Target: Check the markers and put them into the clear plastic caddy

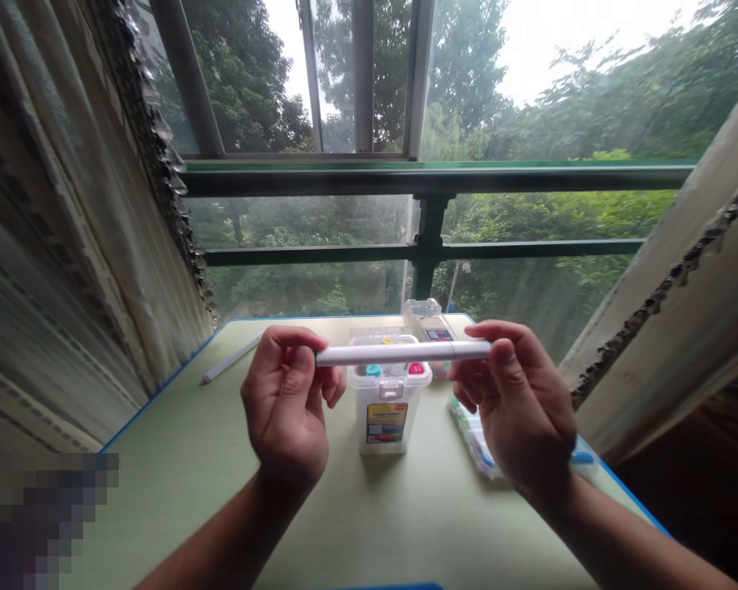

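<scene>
Between my two hands a white marker pen point(394, 353) with green ends is held level. My left hand point(289, 401) pinches its left end between thumb and fingers. The right end is gripped by my right hand point(522, 393) in the same way. Behind and below the pen stands a clear plastic marker box point(384, 426) with a yellow and blue label. Several coloured marker ends, teal, red and yellow among them, show at its top. The pen hides part of the box's upper edge.
A second clear box point(427, 315) stands farther back. To the right, partly behind my right hand, lies a clear case point(476, 447) with pens in it. Another white marker point(230, 359) rests at the left of the pale table point(190, 459). Curtains point(86, 205) hang on both sides.
</scene>
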The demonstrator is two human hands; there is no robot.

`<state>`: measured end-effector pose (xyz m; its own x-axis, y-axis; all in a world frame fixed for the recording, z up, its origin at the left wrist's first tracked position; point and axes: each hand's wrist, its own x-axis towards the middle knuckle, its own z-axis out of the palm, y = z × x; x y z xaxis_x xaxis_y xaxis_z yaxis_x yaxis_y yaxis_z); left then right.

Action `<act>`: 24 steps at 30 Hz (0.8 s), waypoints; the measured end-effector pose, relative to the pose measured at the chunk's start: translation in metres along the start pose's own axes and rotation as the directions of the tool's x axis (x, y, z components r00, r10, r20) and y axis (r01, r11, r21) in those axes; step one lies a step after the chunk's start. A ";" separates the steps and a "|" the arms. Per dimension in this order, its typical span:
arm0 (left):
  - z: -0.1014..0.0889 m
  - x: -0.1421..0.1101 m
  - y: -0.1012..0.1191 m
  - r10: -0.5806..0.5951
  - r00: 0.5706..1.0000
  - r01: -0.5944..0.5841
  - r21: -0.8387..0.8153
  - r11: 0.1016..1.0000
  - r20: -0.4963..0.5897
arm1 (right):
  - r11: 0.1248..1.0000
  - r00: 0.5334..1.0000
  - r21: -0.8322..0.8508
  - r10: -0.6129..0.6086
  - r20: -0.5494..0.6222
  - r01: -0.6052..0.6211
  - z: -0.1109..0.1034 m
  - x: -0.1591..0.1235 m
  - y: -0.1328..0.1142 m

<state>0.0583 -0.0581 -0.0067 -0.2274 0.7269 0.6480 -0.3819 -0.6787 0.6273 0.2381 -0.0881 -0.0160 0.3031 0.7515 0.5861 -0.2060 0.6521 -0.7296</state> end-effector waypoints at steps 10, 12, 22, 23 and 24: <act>-0.001 -0.001 -0.003 -0.013 1.000 0.013 0.012 1.000 0.007 | 0.992 0.995 0.082 0.096 -0.015 -0.095 -0.001 0.006 0.003; -0.001 -0.001 -0.004 -0.019 1.000 0.019 0.000 1.000 0.007 | 0.993 0.996 0.084 0.083 -0.017 -0.081 0.000 0.005 0.003; 0.001 0.000 -0.008 -0.063 0.997 0.062 -0.028 0.998 -0.050 | 0.983 0.983 0.054 0.176 -0.047 -0.173 0.001 0.007 0.005; 0.001 0.000 -0.007 -0.056 0.997 0.055 -0.026 0.998 -0.046 | 0.984 0.984 0.054 0.173 -0.043 -0.171 0.000 0.008 0.005; 0.002 -0.001 -0.006 -0.049 0.998 0.048 -0.024 0.999 -0.041 | 0.985 0.985 0.053 0.167 -0.039 -0.165 0.000 0.008 0.006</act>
<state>0.0623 -0.0548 -0.0099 -0.2448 0.7632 0.5980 -0.4136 -0.6400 0.6476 0.2393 -0.0784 -0.0153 0.3006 0.8451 0.4421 -0.3017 0.5240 -0.7965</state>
